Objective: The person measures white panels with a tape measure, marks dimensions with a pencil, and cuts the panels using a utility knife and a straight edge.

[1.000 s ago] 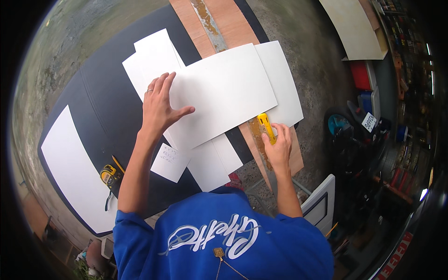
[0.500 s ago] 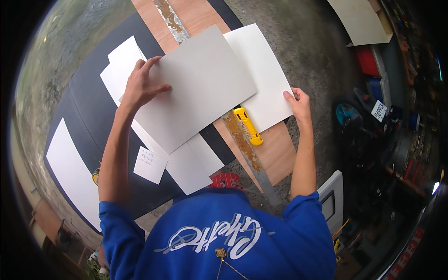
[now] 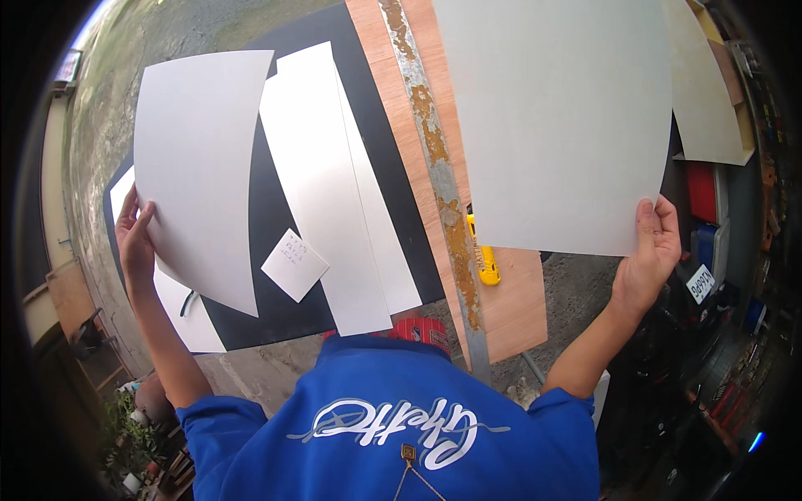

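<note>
My left hand (image 3: 136,232) pinches the lower left edge of a pale grey-white sheet of board (image 3: 200,159), lifted over the left side of the dark table (image 3: 242,321). In my right hand (image 3: 656,238), thumb on top, is the bottom right corner of a larger pale board sheet (image 3: 560,125), raised toward me on the right. Between them lie long white board strips (image 3: 322,167), overlapping, and a small white note (image 3: 295,265) with handwriting. A yellow utility knife (image 3: 487,263) rests on the plywood, partly hidden by the right sheet.
A plywood board (image 3: 514,309) crosses the table, with a long worn metal straightedge (image 3: 447,192) along it. Another white sheet (image 3: 188,313) sits at the table's left, under the lifted board. Shelves, bins and a dark motorcycle (image 3: 668,334) stand at the right.
The two sheets, overlapping over the table before, are now lifted and apart, one in each hand. My left hand has moved left and down, my right hand right. The white strips are uncovered.
</note>
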Tool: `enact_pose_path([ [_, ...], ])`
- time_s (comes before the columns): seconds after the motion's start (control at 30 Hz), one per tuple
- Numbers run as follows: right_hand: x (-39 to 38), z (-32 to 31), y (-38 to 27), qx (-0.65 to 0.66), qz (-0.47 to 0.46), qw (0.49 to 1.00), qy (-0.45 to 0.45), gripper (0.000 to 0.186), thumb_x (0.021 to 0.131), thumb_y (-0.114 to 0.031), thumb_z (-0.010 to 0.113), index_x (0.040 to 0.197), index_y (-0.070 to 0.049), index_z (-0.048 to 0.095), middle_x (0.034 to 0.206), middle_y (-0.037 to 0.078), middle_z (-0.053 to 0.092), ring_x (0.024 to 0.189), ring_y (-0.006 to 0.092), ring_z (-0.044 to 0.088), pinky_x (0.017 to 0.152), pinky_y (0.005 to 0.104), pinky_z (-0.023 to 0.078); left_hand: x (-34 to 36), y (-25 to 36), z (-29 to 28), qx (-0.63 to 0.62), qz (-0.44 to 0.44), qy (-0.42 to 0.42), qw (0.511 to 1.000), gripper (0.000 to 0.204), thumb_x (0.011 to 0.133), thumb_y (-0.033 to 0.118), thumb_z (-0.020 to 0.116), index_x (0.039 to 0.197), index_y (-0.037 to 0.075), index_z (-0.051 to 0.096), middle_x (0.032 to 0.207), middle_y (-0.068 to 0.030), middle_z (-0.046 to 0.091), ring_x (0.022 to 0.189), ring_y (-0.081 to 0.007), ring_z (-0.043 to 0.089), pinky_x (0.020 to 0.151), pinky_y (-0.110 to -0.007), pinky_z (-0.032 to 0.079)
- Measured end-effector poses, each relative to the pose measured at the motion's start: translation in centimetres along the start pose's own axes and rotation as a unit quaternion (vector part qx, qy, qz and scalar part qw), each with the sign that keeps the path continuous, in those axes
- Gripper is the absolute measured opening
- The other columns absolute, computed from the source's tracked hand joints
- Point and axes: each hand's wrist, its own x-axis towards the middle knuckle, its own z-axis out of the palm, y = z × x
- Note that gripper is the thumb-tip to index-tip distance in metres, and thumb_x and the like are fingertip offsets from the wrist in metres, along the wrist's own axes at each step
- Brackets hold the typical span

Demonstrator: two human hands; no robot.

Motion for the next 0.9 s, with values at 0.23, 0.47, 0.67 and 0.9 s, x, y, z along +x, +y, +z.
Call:
enact_pose_path([
  [0.23, -10.1, 20.5, 5.3, 0.14, 0.209, 0.949, -0.189, 0.018, 0.094, -0.013, 0.058, 0.099, 0.004, 0.056, 0.081, 0.004, 0.065, 0.071, 0.0041, 0.055, 0.062, 0.0191, 0.044, -8.6, 4.6, -12.0, -0.111, 0.042, 0.08, 0.99, 0.053, 0.09, -0.002, 0.051, 0.141, -0.003, 0.036, 0.138, -0.0164, 0.047, 0.126, -0.0231, 0.047, 0.107, -0.035, 0.037],
  [0.47, -17.6, 27.1, 10.4, -0.009, 0.133, 0.966, -0.223, 0.03, 0.087, -0.013, 0.062, 0.111, 0.005, 0.058, 0.098, 0.015, 0.061, 0.089, 0.0244, 0.058, 0.08, 0.035, 0.046, -4.5, 5.9, -0.2, 0.12, 0.058, -0.058, 0.989, 0.072, 0.078, 0.007, 0.068, 0.142, -0.001, 0.036, 0.129, -0.0181, 0.055, 0.11, -0.0226, 0.06, 0.096, -0.034, 0.046],
  [0.67, -13.8, 13.9, 9.8, -0.369, -0.069, 0.911, -0.169, 0.042, 0.082, -0.016, 0.066, 0.119, 0.001, 0.056, 0.118, 0.018, 0.048, 0.109, 0.035, 0.046, 0.093, 0.0453, 0.037, 2.7, 0.3, 9.9, 0.234, -0.012, -0.192, 0.953, 0.075, 0.063, 0.021, 0.08, 0.132, 0.008, 0.055, 0.119, -0.0205, 0.061, 0.094, -0.0273, 0.066, 0.089, -0.037, 0.051],
  [0.9, -11.8, 7.6, 11.4, -0.477, 0.053, 0.851, -0.212, 0.043, 0.08, -0.013, 0.066, 0.118, 0.004, 0.055, 0.103, 0.02, 0.056, 0.093, 0.0352, 0.058, 0.081, 0.0444, 0.046, 7.6, -2.9, 14.8, 0.287, 0.014, -0.279, 0.916, 0.068, 0.062, 0.018, 0.077, 0.128, 0.014, 0.06, 0.121, -0.0099, 0.064, 0.103, -0.0231, 0.063, 0.102, -0.038, 0.042],
])
